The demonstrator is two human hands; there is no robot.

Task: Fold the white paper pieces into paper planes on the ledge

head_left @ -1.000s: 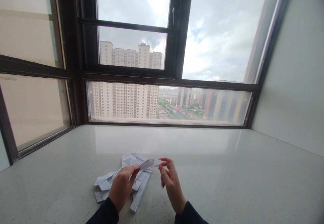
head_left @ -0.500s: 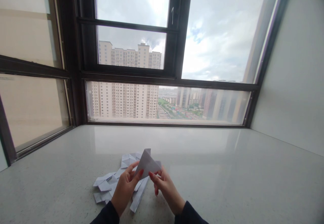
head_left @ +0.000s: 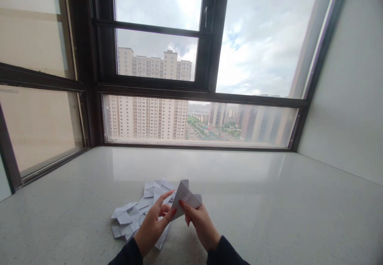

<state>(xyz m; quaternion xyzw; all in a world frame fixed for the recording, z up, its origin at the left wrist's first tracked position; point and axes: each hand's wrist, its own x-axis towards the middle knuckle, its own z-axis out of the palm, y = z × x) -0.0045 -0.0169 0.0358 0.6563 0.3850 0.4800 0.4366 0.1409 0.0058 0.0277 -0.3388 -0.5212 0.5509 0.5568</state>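
A folded piece of white paper (head_left: 186,197) is held up above the counter, its main face a triangle with small flaps showing behind the top and right corners. My right hand (head_left: 201,222) pinches it, thumb flat on the front face and the other fingers mostly hidden behind. At the paper's lower left corner, my left hand (head_left: 155,222) has its thumb against the edge, with the index finger stretched along the left side. Behind and left of my left hand lies a loose pile of folded white paper pieces (head_left: 124,218), partly covered by that hand.
The pale speckled counter (head_left: 269,201) spreads around the pile and runs back to the windows. Dark window frames (head_left: 197,93) stand along the back and left. A white wall (head_left: 353,97) closes the right side. Tall buildings (head_left: 149,117) show outside.
The folded paper has shifted right and slightly down. My right thumb has slid up onto its face, while my left thumb has moved to its lower left corner.
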